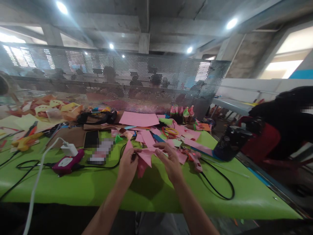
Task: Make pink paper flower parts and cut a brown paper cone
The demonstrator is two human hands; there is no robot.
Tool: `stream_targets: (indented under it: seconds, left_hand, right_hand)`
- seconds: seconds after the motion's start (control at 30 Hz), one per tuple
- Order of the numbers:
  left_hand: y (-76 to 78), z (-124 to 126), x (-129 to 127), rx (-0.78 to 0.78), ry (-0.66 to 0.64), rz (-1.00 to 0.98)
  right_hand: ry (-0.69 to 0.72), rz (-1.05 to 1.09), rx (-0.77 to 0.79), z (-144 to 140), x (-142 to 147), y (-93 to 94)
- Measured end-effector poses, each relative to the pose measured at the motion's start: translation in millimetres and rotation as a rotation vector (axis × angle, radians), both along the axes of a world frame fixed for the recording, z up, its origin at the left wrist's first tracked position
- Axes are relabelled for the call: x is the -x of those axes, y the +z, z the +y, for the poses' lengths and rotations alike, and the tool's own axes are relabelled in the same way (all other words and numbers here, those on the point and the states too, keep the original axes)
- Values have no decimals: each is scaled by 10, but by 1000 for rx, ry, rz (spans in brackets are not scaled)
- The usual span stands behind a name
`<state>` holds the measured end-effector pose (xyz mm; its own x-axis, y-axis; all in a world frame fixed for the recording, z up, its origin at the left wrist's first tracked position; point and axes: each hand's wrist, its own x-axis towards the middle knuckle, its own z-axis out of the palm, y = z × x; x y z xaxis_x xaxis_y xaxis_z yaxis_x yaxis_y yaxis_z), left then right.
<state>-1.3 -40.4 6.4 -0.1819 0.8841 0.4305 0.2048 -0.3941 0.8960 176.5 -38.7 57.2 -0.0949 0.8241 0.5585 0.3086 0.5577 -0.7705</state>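
A green table (73, 186) was crowded with craft scraps. A large pink sheet (139, 118) lay flat near the back, in front of a perforated metal screen (122, 81), and loose pink offcuts (193, 143) spread to the right of the hands. Left of the hands sat a magenta gadget (67, 163) with a white plug (69, 149) just beside it, a white cable (36, 182) running off the near edge, and a dark phone (91, 139) behind. A black cord (220, 186) looped across the bare green on the right, and a black jar (231, 142) stood at the right edge. Small ice-cream figures (182, 112) stood by the screen. Another person in dark clothing (286, 114) sat at the far right.

The left hand (127, 163) was curled with thumb and fingers pinched on the left edge of a folded pink paper (144, 158). The right hand (171, 160) was half closed, fingertips pressing the paper's right side. The paper was held between them, raised just above the table's middle, its point hanging downward.
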Motion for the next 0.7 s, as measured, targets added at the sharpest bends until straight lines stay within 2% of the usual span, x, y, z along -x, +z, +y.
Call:
stream_targets:
  seconds: [0.07, 0.13, 0.23, 0.33, 0.43, 0.53, 0.7]
  left_hand:
    - [-2, 6, -4, -29, 2, 41]
    - [13, 1, -13, -52, 2, 77]
    - [58, -28, -28, -78, 18, 107]
    - [98, -54, -42, -86, 9, 110]
    - [99, -49, -57, -83, -44, 21]
    - [73, -13, -75, -36, -123, -186]
    - [69, 38, -80, 92, -230, -421]
  right_hand:
    - [141, -72, -19, -46, 26, 34]
    - [222, -176, -63, -59, 60, 36]
    - [199, -316, -156, -27, 103, -14]
    - [155, -349, -179, 22, 111, -78]
    - [130, -275, -135, 52, 103, -117]
    - [101, -111, -41, 56, 116, -120]
    - [252, 111, 210, 47, 162, -61]
